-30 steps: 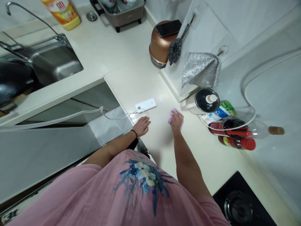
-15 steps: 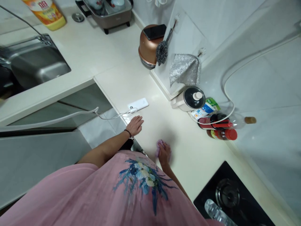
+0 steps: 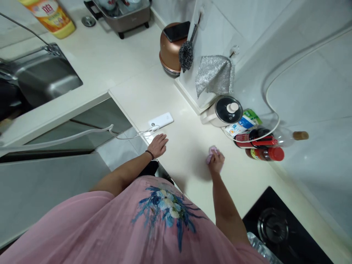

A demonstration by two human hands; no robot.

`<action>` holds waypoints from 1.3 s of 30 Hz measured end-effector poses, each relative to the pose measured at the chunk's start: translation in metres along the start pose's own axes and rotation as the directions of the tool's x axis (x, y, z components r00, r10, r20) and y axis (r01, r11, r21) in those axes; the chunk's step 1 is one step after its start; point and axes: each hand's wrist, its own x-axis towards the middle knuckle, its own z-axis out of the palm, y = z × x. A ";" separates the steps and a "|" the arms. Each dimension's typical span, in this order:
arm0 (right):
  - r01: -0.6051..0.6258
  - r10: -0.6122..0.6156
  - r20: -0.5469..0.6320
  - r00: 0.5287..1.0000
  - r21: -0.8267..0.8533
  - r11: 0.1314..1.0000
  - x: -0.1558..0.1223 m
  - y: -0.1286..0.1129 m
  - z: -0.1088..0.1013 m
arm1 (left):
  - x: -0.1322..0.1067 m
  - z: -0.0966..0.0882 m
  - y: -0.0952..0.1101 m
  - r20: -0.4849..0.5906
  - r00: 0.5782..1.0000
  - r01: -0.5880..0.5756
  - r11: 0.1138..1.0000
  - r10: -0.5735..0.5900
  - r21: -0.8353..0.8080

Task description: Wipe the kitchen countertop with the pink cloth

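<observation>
A crumpled light-purple cloth (image 3: 210, 155) is bunched under the fingers of my right hand (image 3: 217, 161), which presses it on the cream countertop (image 3: 189, 146). My left hand (image 3: 158, 145) lies flat at the counter's front edge with its fingers stretched out, holding nothing. Just beyond that hand is a white power bank (image 3: 161, 120), with a white cable (image 3: 132, 136) plugged into its near end and hanging off the edge.
By the wall stand a lidded electric pot (image 3: 228, 110), a seasoning bag (image 3: 239, 126) and bottles, one a red-capped jar (image 3: 265, 154). A black gas stove (image 3: 275, 227) is at lower right. A steel sink (image 3: 46, 77) and yellow detergent bottle (image 3: 52, 20) are at left.
My right hand has slid the cloth across the counter, away from my body and to the right, toward the wall. My left hand has stayed at the edge. The view has shifted slightly.
</observation>
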 end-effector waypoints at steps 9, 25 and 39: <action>-0.134 0.132 -0.091 0.987 -0.013 0.991 0.000 0.005 -0.002 | 0.000 0.000 -0.001 -0.006 1.000 -0.011 1.000 0.011 -0.019; 0.096 -0.096 0.126 0.987 0.006 0.995 -0.206 -0.049 -0.028 | 0.002 -0.001 0.000 0.002 1.000 0.022 0.999 -0.022 -0.044; -0.244 0.241 -0.228 0.943 0.014 0.970 -0.040 0.064 -0.045 | 0.001 -0.002 -0.002 0.007 1.000 0.007 1.000 -0.007 -0.028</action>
